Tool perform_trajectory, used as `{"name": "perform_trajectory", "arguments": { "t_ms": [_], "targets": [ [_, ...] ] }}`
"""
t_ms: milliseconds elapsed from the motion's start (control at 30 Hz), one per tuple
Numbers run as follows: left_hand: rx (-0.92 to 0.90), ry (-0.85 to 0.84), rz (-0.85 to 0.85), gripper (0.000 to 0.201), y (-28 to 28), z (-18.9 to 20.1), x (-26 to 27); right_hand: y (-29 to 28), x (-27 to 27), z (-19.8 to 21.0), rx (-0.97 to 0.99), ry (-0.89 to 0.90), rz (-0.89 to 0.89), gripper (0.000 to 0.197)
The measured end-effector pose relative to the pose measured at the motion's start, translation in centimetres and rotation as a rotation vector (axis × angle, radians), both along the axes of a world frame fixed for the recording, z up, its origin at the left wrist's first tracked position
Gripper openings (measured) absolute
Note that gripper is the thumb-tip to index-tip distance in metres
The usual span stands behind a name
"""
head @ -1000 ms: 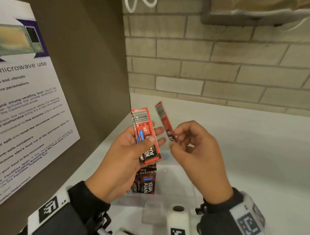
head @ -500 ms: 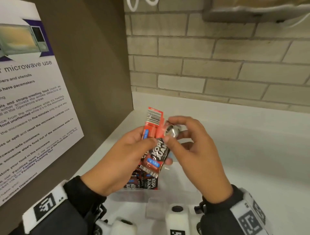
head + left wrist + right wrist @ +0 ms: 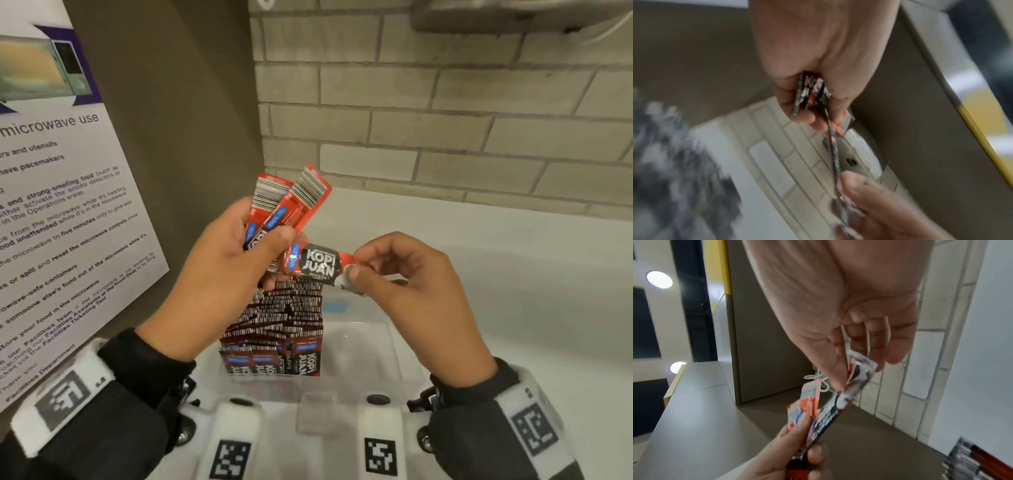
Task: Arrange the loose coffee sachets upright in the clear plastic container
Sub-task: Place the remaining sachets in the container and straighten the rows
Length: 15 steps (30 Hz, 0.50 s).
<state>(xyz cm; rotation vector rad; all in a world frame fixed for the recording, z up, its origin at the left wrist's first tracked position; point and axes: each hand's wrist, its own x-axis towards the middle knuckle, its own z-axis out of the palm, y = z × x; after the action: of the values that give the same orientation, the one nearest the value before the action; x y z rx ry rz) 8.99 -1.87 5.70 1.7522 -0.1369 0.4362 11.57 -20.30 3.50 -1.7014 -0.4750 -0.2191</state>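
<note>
Head view shows the left hand [image 3: 219, 270] at centre frame holding two sachets [image 3: 291, 205] fanned upward, thumb pressed over their lower halves, barcode ends up. I take it that fan keeps them sorted and facing one way before they go in. The right hand [image 3: 407, 291], centre right, pinches the end of a third sachet [image 3: 317, 262] between thumb and forefinger; it lies sideways, its other end reaching the left thumb, likely being turned to match the pair. Below both hands, at lower centre, sits the container [image 3: 373, 346] on the white surface [image 3: 513, 291]. A packed row [image 3: 284, 322] of sachets stands upright along its left side, while its right side looks bare. Left wrist view is blurred but confirms that hand's closed grip on its sachets.
</note>
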Motion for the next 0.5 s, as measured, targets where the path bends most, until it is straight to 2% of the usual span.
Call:
{"name": "perform_trajectory", "arguments": {
  "t_ms": [100, 167, 233, 333, 433, 500],
  "targets": [
    [0.384, -0.035, -0.029, 0.016, 0.5, 0.2, 0.1, 0.0, -0.2, 0.0, -0.160, -0.032, 0.005, 0.017],
    [0.436, -0.039, -0.091, 0.022, 0.0, 0.2, -0.2, 0.1, -0.4, 0.2, -0.199, -0.029, 0.065, 0.021],
    [0.370, -0.051, -0.131, 0.022, -0.4, 0.0, -0.3, 0.1, -0.5, 0.3, -0.218, -0.009, 0.117, 0.024],
    [0.183, -0.087, -0.084, 0.012, 0.3, 0.1, -0.3, -0.8, -0.2, -0.2, -0.185, 0.036, 0.124, 0.020],
    [-0.092, -0.070, -0.021, 0.014, 1.8, 0.3, -0.5, -1.6, -0.3, -1.7, -0.173, 0.169, 0.142, 0.017],
    [-0.191, -0.065, -0.004, 0.012, 2.7, 0.2, -0.8, -1.2, -0.9, -2.9, -0.187, 0.253, 0.166, 0.020]
  ]
}}
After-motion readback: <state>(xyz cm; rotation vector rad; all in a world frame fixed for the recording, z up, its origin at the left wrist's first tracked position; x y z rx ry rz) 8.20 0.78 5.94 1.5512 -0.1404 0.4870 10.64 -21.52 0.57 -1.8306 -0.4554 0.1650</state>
